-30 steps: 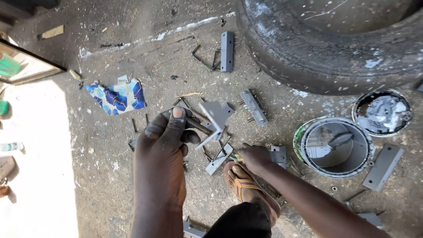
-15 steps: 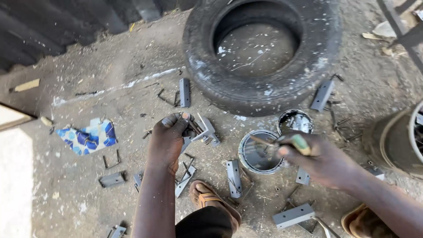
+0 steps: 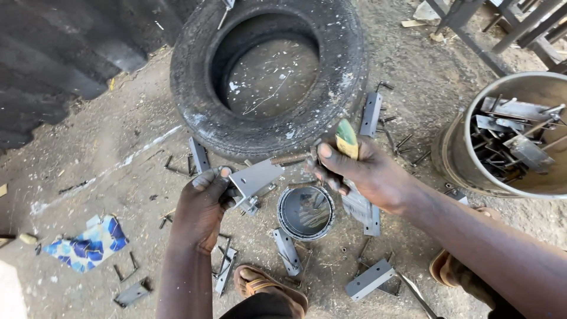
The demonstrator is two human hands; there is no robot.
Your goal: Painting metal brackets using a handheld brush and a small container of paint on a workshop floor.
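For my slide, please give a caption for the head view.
Left hand holds a grey metal bracket; right hand brushes it above a paint tin.

The left hand (image 3: pixel 201 207) grips a grey metal bracket (image 3: pixel 255 177) with a threaded bolt end. The right hand (image 3: pixel 360 171) holds what looks like a paintbrush by its green-yellow handle (image 3: pixel 346 139) above an open paint tin (image 3: pixel 305 212). A tyre (image 3: pixel 266 71) lies behind; 1 metal bucket (image 3: pixel 455 159) holds more brackets.

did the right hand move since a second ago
Yes. The right hand, gripping a brush, has come up from low beside the sandal to above the paint tin, nearer the tyre.
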